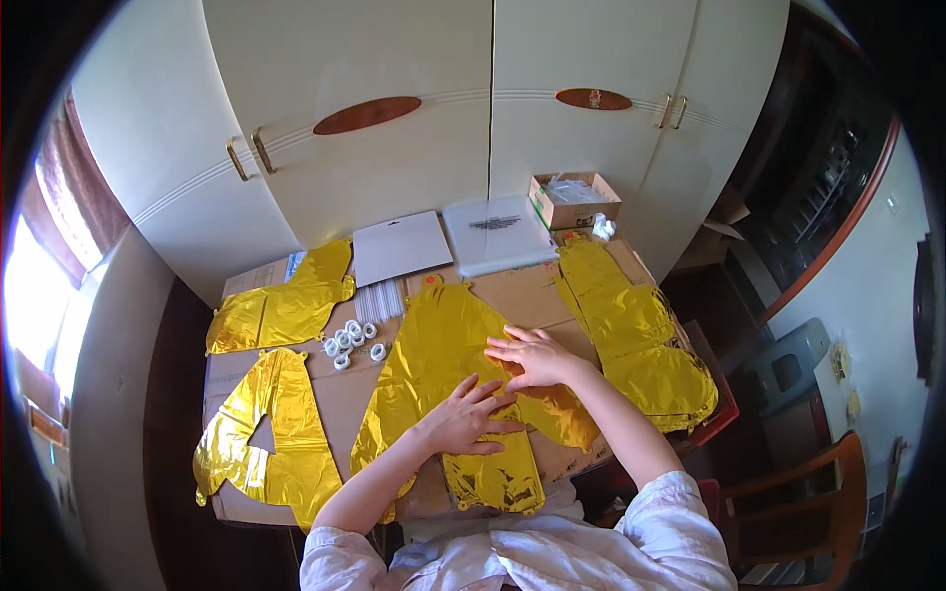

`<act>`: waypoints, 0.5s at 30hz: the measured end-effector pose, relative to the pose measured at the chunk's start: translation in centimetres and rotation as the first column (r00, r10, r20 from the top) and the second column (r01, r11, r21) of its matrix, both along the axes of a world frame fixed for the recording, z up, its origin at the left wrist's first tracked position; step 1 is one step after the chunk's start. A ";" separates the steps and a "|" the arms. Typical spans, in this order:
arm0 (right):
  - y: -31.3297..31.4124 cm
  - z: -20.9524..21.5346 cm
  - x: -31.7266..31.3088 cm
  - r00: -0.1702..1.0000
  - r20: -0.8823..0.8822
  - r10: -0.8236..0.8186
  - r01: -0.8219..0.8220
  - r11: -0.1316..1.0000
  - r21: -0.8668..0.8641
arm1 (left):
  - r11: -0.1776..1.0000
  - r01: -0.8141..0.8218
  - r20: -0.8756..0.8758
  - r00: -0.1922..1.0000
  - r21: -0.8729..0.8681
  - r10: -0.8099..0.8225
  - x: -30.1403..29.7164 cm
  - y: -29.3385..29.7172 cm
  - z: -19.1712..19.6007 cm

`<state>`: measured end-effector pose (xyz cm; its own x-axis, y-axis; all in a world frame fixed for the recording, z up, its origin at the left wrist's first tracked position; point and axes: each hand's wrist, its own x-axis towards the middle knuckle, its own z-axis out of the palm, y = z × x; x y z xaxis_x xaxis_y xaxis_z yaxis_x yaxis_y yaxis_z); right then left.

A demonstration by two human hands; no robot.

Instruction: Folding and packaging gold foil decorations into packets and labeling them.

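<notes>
A flat, uninflated gold foil balloon [434, 345] lies in front of me on the cardboard-covered table. My left hand [471, 422] rests on its lower middle, palm down with the fingers spread. Just beyond and to the right, my right hand [537, 357] lies on the same foil, its fingers apart too. The two hands are close together, and neither grips anything. More flat gold foil balloons surround this one: a balloon with a cut-out hole [291, 394] at the near left, another gold foil balloon [286, 300] at the far left, and a large gold foil balloon [636, 340] at the right.
Several small white rolls [345, 340] sit left of the middle balloon, near a bundle of thin white sticks [379, 301]. Along the back are a white card [401, 248], a stack of clear plastic bags [503, 251] and a small carton [581, 214]. A wooden chair [838, 492] stands at right.
</notes>
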<state>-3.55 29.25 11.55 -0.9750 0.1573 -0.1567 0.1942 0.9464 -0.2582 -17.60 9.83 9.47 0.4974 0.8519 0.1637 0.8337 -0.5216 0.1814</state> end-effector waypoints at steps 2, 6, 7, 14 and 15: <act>0.6 -1.3 0.5 0.987 -0.148 -0.069 0.061 0.997 -0.056 | 1.000 0.008 0.003 1.000 0.008 -0.008 0.1 0.2 0.3; -0.7 -2.8 4.6 0.853 -0.371 -0.367 0.345 0.930 -0.126 | 1.000 0.015 0.013 1.000 -0.005 -0.015 0.0 0.2 0.2; -1.7 -2.3 5.9 0.836 -0.348 -0.425 0.435 0.899 -0.054 | 1.000 0.013 0.014 1.000 -0.002 -0.013 -0.1 0.1 0.2; -4.8 -0.8 12.3 0.741 -0.184 -0.646 0.652 0.757 -0.033 | 1.000 0.013 0.013 1.000 0.027 -0.013 0.0 0.1 0.2; -4.9 -0.7 12.4 0.724 -0.153 -0.673 0.666 0.739 -0.101 | 1.000 0.013 0.012 1.000 0.024 -0.013 0.0 0.1 0.2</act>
<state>8.87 24.30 10.84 -0.6292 0.7770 -0.0204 0.7239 0.5763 -0.3791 -17.58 9.96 9.66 0.5062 0.8413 0.1898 0.8247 -0.5366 0.1789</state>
